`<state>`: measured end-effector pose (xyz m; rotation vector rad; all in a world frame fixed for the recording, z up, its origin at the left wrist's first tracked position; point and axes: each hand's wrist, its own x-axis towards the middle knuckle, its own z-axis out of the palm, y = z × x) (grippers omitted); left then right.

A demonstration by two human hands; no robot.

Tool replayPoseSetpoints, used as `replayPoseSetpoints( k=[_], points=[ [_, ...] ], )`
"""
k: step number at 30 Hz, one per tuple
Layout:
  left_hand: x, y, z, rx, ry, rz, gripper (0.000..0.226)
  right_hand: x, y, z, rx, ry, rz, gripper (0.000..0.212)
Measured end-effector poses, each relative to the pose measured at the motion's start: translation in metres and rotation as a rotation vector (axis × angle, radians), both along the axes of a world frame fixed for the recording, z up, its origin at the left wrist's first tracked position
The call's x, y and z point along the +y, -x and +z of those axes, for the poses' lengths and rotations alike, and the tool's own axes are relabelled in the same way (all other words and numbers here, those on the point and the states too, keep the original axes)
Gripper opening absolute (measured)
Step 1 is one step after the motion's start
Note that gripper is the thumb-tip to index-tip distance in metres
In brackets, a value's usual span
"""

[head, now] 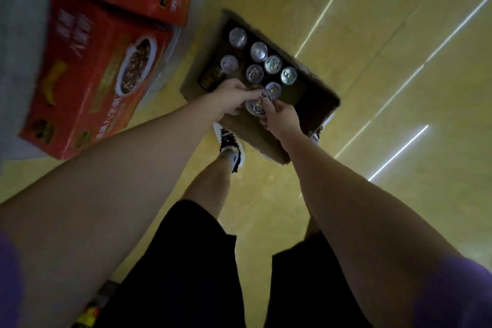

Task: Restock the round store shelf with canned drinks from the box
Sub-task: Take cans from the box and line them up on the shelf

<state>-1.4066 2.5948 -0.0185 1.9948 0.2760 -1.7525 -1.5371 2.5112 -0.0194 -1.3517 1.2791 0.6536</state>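
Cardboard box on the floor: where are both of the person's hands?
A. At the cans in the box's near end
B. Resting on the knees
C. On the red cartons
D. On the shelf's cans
A: the left hand and right hand meet at cans inside the cardboard box.

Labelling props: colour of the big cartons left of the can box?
Red cartons with food pictures, head view.

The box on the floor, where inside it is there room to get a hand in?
The box looks bare along its right side, between the can tops and the right wall. The left and middle are crowded, with both hands at the near can.
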Motion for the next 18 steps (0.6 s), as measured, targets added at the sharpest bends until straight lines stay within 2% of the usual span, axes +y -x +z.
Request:
replayPoseSetpoints(
  k=[4, 8, 10, 13, 16, 18],
  points=[
    [-0.011, -0.031, 0.112, -0.023, 0.071, -0.047, 0.046, -0.019, -0.022, 0.097, -0.067, -0.005, 0.112, 0.053],
    [-0.016, -0.048, 0.230, -0.062, 0.132, -0.009, 0.045, -0.031, -0.049, 0.213, -0.179, -0.046, 0.068, 0.041],
    [-0.014, -0.049, 0.279, -0.074, 0.157, 0.018, 0.047, -0.030, -0.059, 0.265, -0.229, -0.040, 0.065, 0.043],
    [-0.010, -0.051, 0.337, -0.153, 0.180, 0.071, 0.058, -0.027, -0.070, 0.333, -0.256, 0.012, 0.060, 0.047],
    [-0.007, -0.055, 0.400, -0.208, 0.257, 0.087, 0.049, -0.022, -0.072, 0.390, -0.316, 0.082, 0.027, 0.049],
    [-0.003, -0.059, 0.439, -0.220, 0.303, 0.024, 0.055, -0.021, -0.070, 0.418, -0.354, 0.159, 0.023, 0.052]
  ],
)
